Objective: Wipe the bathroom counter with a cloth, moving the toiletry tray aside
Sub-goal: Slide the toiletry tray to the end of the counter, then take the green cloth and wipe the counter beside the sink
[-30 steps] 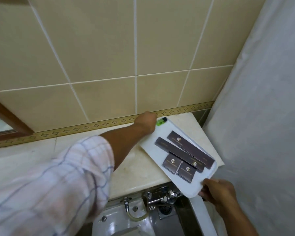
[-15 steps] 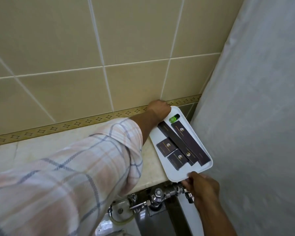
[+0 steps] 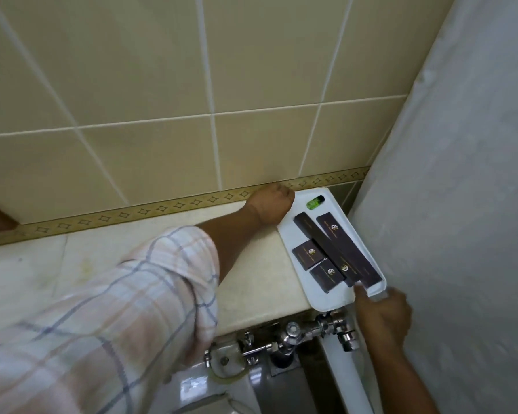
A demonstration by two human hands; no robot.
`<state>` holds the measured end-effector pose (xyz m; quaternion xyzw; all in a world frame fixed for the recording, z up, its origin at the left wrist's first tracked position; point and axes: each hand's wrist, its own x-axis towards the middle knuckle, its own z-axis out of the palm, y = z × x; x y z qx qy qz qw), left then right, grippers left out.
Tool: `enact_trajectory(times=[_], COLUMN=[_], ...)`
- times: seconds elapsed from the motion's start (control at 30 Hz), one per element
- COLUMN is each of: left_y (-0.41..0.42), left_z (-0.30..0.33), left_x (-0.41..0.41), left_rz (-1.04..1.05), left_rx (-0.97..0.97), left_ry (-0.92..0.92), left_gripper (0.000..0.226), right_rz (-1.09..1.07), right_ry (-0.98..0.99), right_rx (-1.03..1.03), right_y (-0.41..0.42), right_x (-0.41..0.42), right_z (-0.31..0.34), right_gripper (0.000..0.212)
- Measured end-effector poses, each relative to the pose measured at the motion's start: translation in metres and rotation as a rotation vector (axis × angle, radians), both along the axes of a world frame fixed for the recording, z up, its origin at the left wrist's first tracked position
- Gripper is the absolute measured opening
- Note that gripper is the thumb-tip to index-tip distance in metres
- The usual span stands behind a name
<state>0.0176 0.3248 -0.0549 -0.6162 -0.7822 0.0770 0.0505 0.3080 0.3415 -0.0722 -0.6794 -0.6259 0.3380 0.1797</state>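
Tiled bathroom (image 3: 150, 85), toiletry tray (image 3: 335, 300)

— Can you read anything from where you stand?

— Not a word. Each of the four dark boxes (image 3: 335, 254) on your white tray (image 3: 332, 303) carries a small pale emblem with a line of gold lettering beside it, but the print is too small and blurred to make out.

— And the little green bottle (image 3: 315, 202)?

— You'll find no legible label on it.
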Motion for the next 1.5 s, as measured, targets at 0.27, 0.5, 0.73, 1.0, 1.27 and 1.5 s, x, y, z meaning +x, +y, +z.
enact_trajectory(times=[0.27, 0.5, 0.73, 1.0, 1.27, 1.5], left_y=[-0.225, -0.437, -0.544, -0.556, -0.573, -0.564], left_z=[0.019, 0.038, 0.016, 0.004, 0.000, 0.008], left_x=[0.000, 0.048, 0.124, 0.133, 0.118, 0.121], left_rz=[0.330, 0.985, 1.478, 1.879, 1.929, 1.762], left_rx=[0.144, 0.205, 0.346, 0.374, 0.588, 0.956], left_ry=[0.016, -0.115, -0.359, -0.524, -0.726, -0.699], left_gripper=[0.070, 0.069, 0.036, 0.056, 0.053, 0.012], right_rz=[0.905, 1.618, 2.084, 1.855, 1.655, 1.492], right_ry=[-0.201, -0.069, -0.131, -0.215, -0.145, -0.044], right_rx=[0.412, 0.471, 0.437, 0.433, 0.019, -0.247], right_y=[-0.102, -0.306, -0.479, -0.527, -0.544, -0.511], right_x=[-0.165, -0.264, -0.274, -0.283, -0.285, -0.291], right_z=[0.045, 0.054, 0.038, 0.020, 0.018, 0.044], right_gripper=[0.077, 0.066, 0.043, 0.026, 0.019, 0.045])
